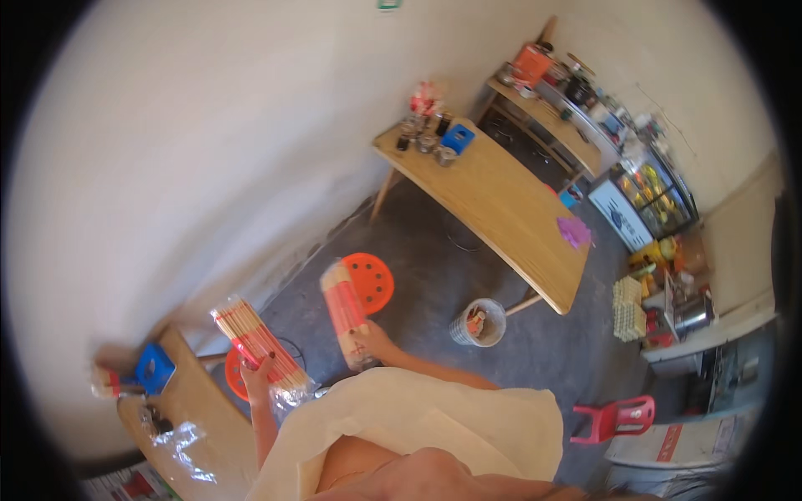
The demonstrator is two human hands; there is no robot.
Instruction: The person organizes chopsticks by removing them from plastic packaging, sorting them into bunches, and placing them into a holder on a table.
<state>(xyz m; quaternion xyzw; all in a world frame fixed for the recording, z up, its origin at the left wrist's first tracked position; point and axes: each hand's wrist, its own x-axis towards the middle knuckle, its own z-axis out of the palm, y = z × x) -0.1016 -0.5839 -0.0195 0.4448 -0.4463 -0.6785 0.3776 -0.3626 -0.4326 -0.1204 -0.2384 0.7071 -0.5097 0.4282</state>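
In my left hand (257, 376) is a clear plastic pack of chopsticks (263, 341), long thin sticks with a red band around the middle. My thumb lies across the pack, and its loose plastic end hangs toward my body. My right hand (371, 343) grips the lower part of a second chopstick pack (344, 307), also in clear film with a red band. This pack stretches away from me, partly over an orange round stool (372, 282). Both packs are held in the air, apart from each other. Another orange stool (235, 376) is mostly hidden behind my left hand and its pack.
A wooden table (194, 413) at lower left bears a blue box (155, 368) and crumpled clear plastic (188, 451). A longer wooden table (495, 213) holds jars and a purple cloth (573, 232). Nearby are a waste bin (462, 330), a red plastic chair (611, 418) and a display fridge (651, 194).
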